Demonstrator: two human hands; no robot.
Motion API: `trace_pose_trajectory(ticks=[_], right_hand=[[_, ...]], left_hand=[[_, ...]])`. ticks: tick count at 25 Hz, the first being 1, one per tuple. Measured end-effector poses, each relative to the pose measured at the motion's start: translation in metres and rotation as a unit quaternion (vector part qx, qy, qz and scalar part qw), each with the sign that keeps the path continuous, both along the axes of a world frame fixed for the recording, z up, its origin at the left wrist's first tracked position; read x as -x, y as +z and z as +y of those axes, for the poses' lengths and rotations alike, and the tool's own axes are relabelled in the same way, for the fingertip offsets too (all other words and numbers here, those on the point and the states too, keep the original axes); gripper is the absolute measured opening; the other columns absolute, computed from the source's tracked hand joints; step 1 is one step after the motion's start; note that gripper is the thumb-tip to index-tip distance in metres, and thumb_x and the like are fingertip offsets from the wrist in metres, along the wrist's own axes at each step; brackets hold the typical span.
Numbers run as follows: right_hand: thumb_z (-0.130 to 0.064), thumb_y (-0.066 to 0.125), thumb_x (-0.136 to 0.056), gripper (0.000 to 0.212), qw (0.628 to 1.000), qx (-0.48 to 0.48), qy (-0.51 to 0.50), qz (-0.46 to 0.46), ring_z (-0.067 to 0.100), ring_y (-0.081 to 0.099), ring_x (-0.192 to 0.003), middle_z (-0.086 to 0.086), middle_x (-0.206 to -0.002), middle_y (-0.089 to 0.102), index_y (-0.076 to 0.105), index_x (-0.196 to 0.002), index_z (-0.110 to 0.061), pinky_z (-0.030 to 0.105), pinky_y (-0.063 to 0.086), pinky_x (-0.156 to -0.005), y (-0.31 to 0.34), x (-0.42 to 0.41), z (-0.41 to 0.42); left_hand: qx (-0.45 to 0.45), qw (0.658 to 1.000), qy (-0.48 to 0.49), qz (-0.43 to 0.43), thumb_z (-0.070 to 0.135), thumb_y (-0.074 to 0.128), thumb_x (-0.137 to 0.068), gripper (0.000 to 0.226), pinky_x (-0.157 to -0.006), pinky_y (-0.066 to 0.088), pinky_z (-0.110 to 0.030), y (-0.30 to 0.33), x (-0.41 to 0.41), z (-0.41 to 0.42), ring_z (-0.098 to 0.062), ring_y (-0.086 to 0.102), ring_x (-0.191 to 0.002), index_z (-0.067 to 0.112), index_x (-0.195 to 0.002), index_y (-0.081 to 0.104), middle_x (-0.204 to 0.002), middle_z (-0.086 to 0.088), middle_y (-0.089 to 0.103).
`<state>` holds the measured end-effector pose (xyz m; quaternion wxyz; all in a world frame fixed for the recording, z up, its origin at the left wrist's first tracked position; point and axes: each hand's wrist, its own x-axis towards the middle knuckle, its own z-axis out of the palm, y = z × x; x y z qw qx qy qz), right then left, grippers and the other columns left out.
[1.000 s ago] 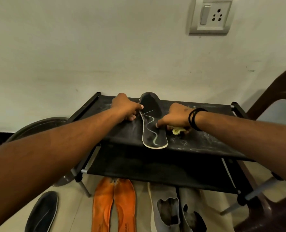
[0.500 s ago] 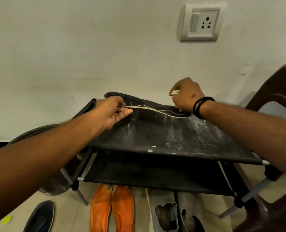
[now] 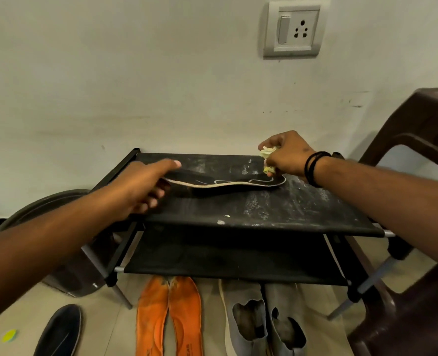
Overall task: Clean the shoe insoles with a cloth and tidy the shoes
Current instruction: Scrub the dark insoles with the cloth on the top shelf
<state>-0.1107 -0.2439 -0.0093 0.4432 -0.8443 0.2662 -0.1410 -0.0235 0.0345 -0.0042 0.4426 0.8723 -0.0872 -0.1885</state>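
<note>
The black insole (image 3: 228,182) with its pale wavy line lies lengthwise across the dusty top shelf of the black fabric shoe rack (image 3: 277,211), its middle bowed up slightly so it does not sit flat. The left hand (image 3: 146,186) grips one end, thumb stretched over the top and fingers curled beneath, while the right hand (image 3: 287,155) pinches a crumpled yellowish cloth (image 3: 269,156) against the other end. This looks like the start of a wipe along the insole. The main risk, as I judge it, is the shelf itself: it is streaked with whitish dust, so an insole pressed or dragged on it could pick up dirt on its underside as fast as the top is cleaned, and the cloth could smear that dust back on. The bowed, flexible insole may also buckle or slide under a firm stroke if the left hand's hold at the end is loose, and the fabric shelf may sag under pressure. On the floor below the rack lie a pair of orange insoles (image 3: 169,317), a pair of grey shoes (image 3: 264,317) just to their right, and another dark insole (image 3: 58,332) well to the left, beside a small yellow-green object (image 3: 9,335). A brown plastic chair (image 3: 418,201) stands to the right, and a switch and socket plate (image 3: 293,29) is on the wall above.
</note>
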Motion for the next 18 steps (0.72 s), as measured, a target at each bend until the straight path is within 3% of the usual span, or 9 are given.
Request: trace_pose_trajectory(ticks=[1, 3, 5, 7, 9, 11, 14, 18], right_hand=[[0.013, 0.062, -0.079, 0.036, 1.000, 0.016, -0.002, -0.005, 0.024, 0.072, -0.067, 0.013, -0.096, 0.069, 0.069, -0.105, -0.011, 0.035, 0.061, -0.066, 0.000, 0.003, -0.003], [0.010, 0.068, -0.075, 0.033, 1.000, 0.022, -0.008, -0.015, 0.025, 0.073, -0.073, 0.013, -0.094, 0.070, 0.070, -0.102, -0.009, 0.040, 0.062, -0.074, 0.000, 0.013, -0.005], [0.007, 0.072, -0.072, 0.034, 1.000, 0.015, -0.010, -0.014, 0.027, 0.072, -0.084, 0.012, -0.095, 0.070, 0.070, -0.103, -0.005, 0.041, 0.061, -0.080, -0.003, 0.022, -0.005], [0.007, 0.071, -0.074, 0.037, 1.000, 0.025, -0.002, -0.016, 0.024, 0.068, -0.093, 0.010, -0.100, 0.069, 0.070, -0.109, -0.005, 0.036, 0.059, -0.085, -0.006, 0.026, -0.002], [0.005, 0.071, -0.077, 0.035, 0.998, 0.055, -0.012, -0.031, 0.020, 0.067, -0.094, 0.006, -0.099, 0.069, 0.070, -0.110, -0.008, 0.034, 0.058, -0.085, -0.010, 0.023, 0.003], [-0.001, 0.073, -0.080, 0.024, 0.995, 0.086, -0.024, -0.049, 0.018, 0.070, -0.086, 0.004, -0.090, 0.072, 0.073, -0.102, -0.010, 0.033, 0.059, -0.080, -0.015, 0.017, 0.007], [-0.015, 0.074, -0.084, 0.013, 0.984, 0.171, 0.023, -0.039, 0.015, 0.069, -0.076, 0.000, -0.084, 0.072, 0.075, -0.097, -0.014, 0.025, 0.055, -0.070, -0.024, 0.010, 0.013], [-0.018, 0.070, -0.086, 0.014, 0.964, 0.263, 0.037, -0.022, 0.014, 0.064, -0.086, -0.001, -0.095, 0.072, 0.075, -0.099, -0.018, 0.020, 0.045, -0.072, -0.031, 0.005, 0.005]], left_hand=[[-0.045, 0.993, 0.005, -0.106, 0.060, 0.065, -0.087, 0.054, -0.046, 0.035, -0.023, 0.002, -0.008, 0.006, -0.019, 0.050, -0.047, 0.007, -0.074, 0.063, -0.058, -0.005, 0.056], [-0.130, 0.943, -0.002, -0.305, 0.057, 0.067, -0.087, 0.053, -0.054, 0.039, -0.030, 0.008, -0.022, 0.010, -0.024, 0.056, -0.058, 0.008, -0.067, 0.060, -0.061, -0.007, 0.060], [-0.095, 0.918, -0.062, -0.379, 0.048, 0.074, -0.084, 0.039, -0.063, 0.046, -0.033, 0.014, -0.022, -0.004, -0.021, 0.062, -0.070, 0.015, -0.068, 0.061, -0.068, -0.002, 0.065], [-0.052, 0.907, -0.205, -0.364, 0.039, 0.078, -0.083, 0.023, -0.073, 0.053, -0.035, 0.008, -0.011, -0.036, -0.014, 0.065, -0.079, 0.020, -0.077, 0.067, -0.079, 0.005, 0.069], [-0.145, 0.842, -0.354, -0.380, 0.042, 0.075, -0.085, 0.023, -0.086, 0.052, -0.038, -0.009, 0.000, -0.074, -0.015, 0.063, -0.095, 0.025, -0.098, 0.068, -0.099, 0.005, 0.068], [-0.259, 0.775, -0.423, -0.391, 0.049, 0.067, -0.089, 0.040, -0.092, 0.049, -0.040, -0.025, 0.004, -0.102, -0.022, 0.057, -0.108, 0.027, -0.122, 0.061, -0.115, -0.001, 0.060], [-0.242, 0.807, -0.436, -0.318, 0.051, 0.062, -0.093, 0.056, -0.097, 0.046, -0.039, -0.033, -0.013, -0.118, -0.023, 0.053, -0.114, 0.034, -0.144, 0.047, -0.124, -0.005, 0.053], [-0.238, 0.812, -0.422, -0.326, 0.061, 0.063, -0.087, 0.057, -0.095, 0.046, -0.040, -0.035, -0.030, -0.114, -0.023, 0.050, -0.109, 0.048, -0.141, 0.049, -0.107, 0.001, 0.045]])
